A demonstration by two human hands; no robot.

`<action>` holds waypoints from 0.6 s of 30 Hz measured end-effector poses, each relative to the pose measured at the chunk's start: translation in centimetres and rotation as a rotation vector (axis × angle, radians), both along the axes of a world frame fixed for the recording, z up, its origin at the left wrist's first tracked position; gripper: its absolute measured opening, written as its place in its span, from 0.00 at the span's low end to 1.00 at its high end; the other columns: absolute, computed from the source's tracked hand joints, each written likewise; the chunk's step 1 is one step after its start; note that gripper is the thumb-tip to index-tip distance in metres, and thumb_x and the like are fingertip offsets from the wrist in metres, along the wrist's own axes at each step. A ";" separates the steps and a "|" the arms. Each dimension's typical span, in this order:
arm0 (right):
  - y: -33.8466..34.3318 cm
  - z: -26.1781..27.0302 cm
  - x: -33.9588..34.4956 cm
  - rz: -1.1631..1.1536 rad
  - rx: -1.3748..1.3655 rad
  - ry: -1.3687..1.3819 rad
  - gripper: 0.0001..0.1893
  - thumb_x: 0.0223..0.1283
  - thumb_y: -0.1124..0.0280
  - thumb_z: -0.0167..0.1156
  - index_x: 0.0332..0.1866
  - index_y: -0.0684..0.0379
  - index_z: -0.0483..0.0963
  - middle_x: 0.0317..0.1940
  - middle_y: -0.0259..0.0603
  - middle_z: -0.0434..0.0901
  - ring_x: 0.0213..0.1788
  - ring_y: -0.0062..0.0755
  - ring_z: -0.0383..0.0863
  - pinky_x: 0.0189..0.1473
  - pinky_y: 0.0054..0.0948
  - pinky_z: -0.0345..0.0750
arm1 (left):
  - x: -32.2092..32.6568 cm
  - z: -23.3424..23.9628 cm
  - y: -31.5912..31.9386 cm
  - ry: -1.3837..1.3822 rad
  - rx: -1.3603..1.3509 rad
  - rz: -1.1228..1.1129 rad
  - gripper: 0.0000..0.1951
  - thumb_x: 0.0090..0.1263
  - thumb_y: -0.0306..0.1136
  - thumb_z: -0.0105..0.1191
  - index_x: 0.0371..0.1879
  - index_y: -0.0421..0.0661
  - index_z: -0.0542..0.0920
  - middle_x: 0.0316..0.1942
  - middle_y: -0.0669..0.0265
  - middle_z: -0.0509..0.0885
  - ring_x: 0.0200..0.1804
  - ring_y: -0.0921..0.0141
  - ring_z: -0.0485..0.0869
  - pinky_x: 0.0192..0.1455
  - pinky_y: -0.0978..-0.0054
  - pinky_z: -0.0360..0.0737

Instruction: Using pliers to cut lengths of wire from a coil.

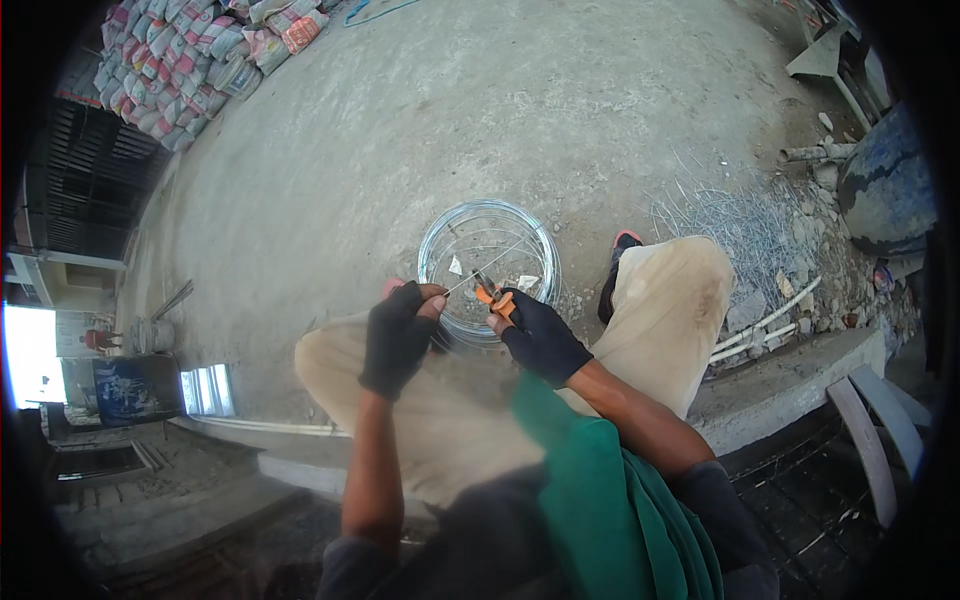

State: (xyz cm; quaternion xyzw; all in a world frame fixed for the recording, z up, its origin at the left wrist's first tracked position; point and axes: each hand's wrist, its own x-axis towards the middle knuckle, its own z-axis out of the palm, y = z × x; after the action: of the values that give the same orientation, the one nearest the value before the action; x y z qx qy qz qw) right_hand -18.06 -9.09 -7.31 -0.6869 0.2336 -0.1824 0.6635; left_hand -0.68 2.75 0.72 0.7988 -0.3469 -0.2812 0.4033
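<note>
Both hands wear black fingerless gloves. Thumb and forefinger of my left hand (401, 334) pinch a thin metal wire (491, 264), which runs up and to the right over the coil. My right hand (541, 330) grips pliers with orange handles (496, 300); their jaws are close to that wire, and whether they touch it I cannot tell. Beneath both hands a coil of shiny wire (553, 251) lies on the concrete floor between my feet, with small pale scraps inside its ring.
A heap of cut wire pieces (739, 225) lies beside rubble at the right, near white pipes (772, 319) and a blue drum (889, 184). Stacked filled sacks (187, 60) stand at the upper left. A concrete ledge (795, 390) runs behind my legs. A person (99, 340) is far off at the left.
</note>
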 end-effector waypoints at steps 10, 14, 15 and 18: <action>-1.0 1.3 -0.9 0.212 0.317 -0.058 0.21 0.70 0.52 0.60 0.52 0.62 0.77 0.35 0.33 0.78 0.34 0.22 0.79 0.38 0.29 0.76 | 1.7 -0.1 1.9 0.109 -0.122 -0.079 0.08 0.72 0.31 0.60 0.39 0.38 0.85 0.36 0.69 0.81 0.38 0.77 0.76 0.41 0.79 0.74; -2.2 3.8 -3.4 0.429 0.925 -0.333 0.25 0.68 0.48 0.60 0.46 0.65 0.76 0.34 0.41 0.79 0.30 0.26 0.80 0.33 0.27 0.77 | 2.4 0.8 2.3 0.091 -0.152 -0.086 0.14 0.72 0.39 0.62 0.39 0.38 0.85 0.34 0.70 0.82 0.36 0.78 0.77 0.39 0.80 0.72; -2.3 3.8 -4.1 0.480 1.183 -0.458 0.26 0.67 0.47 0.60 0.43 0.67 0.76 0.32 0.44 0.79 0.27 0.29 0.80 0.31 0.28 0.76 | 2.4 1.0 1.9 0.091 -0.156 -0.123 0.14 0.72 0.39 0.61 0.38 0.37 0.85 0.32 0.69 0.82 0.35 0.78 0.77 0.38 0.79 0.71; -2.7 1.9 -4.9 0.647 1.388 -0.734 0.28 0.67 0.45 0.59 0.33 0.68 0.75 0.21 0.49 0.76 0.14 0.37 0.73 0.21 0.32 0.72 | 1.9 1.6 0.7 0.226 -0.162 -0.126 0.13 0.71 0.39 0.63 0.37 0.38 0.85 0.32 0.70 0.83 0.36 0.78 0.77 0.38 0.80 0.72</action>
State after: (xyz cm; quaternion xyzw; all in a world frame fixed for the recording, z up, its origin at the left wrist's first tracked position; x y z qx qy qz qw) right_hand -22.93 -11.78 -5.44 -0.0545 -0.1456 -0.0102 0.9878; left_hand 1.22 3.42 2.32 0.7036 -0.3701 -0.3649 0.4845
